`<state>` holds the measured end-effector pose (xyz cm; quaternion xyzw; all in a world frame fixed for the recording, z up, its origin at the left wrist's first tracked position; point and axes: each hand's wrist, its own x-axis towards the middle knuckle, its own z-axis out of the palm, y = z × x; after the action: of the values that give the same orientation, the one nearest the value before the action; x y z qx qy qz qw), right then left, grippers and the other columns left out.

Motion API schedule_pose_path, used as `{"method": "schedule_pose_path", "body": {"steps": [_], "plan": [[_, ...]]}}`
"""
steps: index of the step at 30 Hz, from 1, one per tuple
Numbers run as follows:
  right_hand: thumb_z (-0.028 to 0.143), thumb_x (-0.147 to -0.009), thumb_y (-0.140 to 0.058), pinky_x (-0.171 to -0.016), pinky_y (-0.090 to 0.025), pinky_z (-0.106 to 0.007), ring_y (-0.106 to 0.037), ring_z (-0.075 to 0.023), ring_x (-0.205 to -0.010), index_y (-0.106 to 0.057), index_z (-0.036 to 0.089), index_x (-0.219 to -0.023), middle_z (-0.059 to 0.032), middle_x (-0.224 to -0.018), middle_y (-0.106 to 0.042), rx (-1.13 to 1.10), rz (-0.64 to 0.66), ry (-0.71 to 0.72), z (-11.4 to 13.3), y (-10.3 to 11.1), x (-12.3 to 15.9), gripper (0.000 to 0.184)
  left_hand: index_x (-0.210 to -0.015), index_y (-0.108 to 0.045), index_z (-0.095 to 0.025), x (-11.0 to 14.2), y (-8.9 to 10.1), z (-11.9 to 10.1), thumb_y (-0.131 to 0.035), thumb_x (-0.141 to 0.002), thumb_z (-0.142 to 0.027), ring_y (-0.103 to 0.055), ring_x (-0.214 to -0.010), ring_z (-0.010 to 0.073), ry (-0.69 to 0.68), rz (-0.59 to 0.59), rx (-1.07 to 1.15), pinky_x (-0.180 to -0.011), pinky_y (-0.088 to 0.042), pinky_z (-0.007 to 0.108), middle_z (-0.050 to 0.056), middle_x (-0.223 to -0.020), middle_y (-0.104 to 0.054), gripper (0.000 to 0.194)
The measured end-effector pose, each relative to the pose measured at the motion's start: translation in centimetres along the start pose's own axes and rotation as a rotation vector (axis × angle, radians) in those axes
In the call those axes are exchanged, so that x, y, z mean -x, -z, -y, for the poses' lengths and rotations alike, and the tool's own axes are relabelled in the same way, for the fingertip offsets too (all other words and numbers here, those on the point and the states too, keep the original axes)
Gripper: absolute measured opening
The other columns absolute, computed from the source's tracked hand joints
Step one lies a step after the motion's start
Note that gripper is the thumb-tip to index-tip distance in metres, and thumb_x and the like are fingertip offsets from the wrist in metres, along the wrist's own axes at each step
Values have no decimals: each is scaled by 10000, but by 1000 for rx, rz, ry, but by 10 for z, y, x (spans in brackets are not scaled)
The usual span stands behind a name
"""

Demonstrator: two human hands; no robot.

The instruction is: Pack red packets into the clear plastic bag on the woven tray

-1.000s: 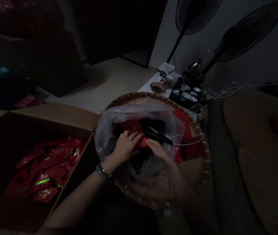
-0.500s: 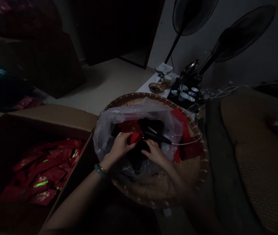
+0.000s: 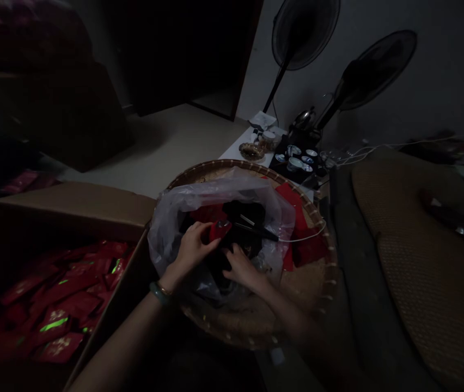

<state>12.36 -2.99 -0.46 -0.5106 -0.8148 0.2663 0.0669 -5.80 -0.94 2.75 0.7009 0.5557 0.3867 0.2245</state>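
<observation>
Right hand [image 3: 242, 269] now lower, plastic bag [image 3: 224, 190] around, contents [image 3: 236, 209] unclear

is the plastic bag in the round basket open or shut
Open: the plastic bag has its rim spread wide, and dark contents show inside beside the right hand.

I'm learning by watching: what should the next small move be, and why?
Probably, the right hand should pinch some dark contents: it reaches into the plastic bag with thumb and fingers apart, while the left hand holds a red packet whose mouth seems open.
</observation>
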Motion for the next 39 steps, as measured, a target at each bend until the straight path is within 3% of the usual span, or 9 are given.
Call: {"method": "schedule_pose_path", "body": {"steps": [5,9,12,15,20,25,32,39], "plan": [[91,-643,-587,-824,-436,-342,-541,-196,-911,-580,182,-966,-56,-963,-544,-225,-125,-18,-12,-1,-7,335,-1044,-544,-171,1,-1,3,-652,-696,-251,-548,-781,153,-7,25,57,-689,-448,268,30,-902,-572,374],[97,-609,-593,-870,-428,-351,-551,-189,-974,-558,206,-1047,-32,-1023,-603,-700,-191,-67,-25,1,-13,453,-1022,-529,-173,2,-3,5,-647,-689,-242,-552,-780,153,-5,4,73,-687,-450,267,26,-894,-577,360],[130,-620,-597,-694,-494,-289,-602,-170,-854,-560,201,-1050,-20,-979,-632,-1125,-119,-232,-28,4,-10,437,-1025,-518,-181,4,-4,8,-644,-687,-242,-554,-793,155,0,4,71,-703,-453,274,25,-903,-575,366],[154,-661,-593,-532,-477,-222,-627,-140,-678,-551,189,-1054,-3,-840,-655,-1475,-34,-383,-24,11,-4,397,-1034,-512,-189,4,-5,9,-630,-698,-241,-555,-809,154,2,6,73,-718,-456,280,25,-922,-572,359],[251,-800,-493,-540,-492,-234,-647,-144,-660,-550,162,-1012,-30,-775,-661,-1847,77,-531,-14,26,0,237,-1030,-513,-189,5,-3,7,-626,-698,-228,-558,-832,156,7,-1,73,-736,-460,285,26,-932,-576,352],[294,-860,-417,-646,-520,-303,-645,-156,-691,-575,152,-913,-40,-726,-659,-2040,9,-590,-10,29,-2,219,-1024,-518,-181,5,-3,6,-621,-695,-219,-561,-811,153,13,0,67,-718,-461,276,27,-917,-577,347],[200,-838,-448,-606,-530,-262,-647,-164,-716,-600,133,-796,-50,-697,-660,-2128,-170,-632,-12,23,-5,171,-1037,-509,-168,6,-1,2,-617,-700,-210,-556,-814,165,-31,78,62,-715,-461,289,45,-928,-578,356],[193,-840,-386,-801,-503,-352,-627,-164,-875,-599,165,-851,-54,-852,-676,-2114,-229,-560,-6,15,-1,215,-1024,-515,-181,7,-2,2,-604,-710,-207,-559,-831,169,-53,105,75,-731,-457,298,49,-943,-587,328]]}}
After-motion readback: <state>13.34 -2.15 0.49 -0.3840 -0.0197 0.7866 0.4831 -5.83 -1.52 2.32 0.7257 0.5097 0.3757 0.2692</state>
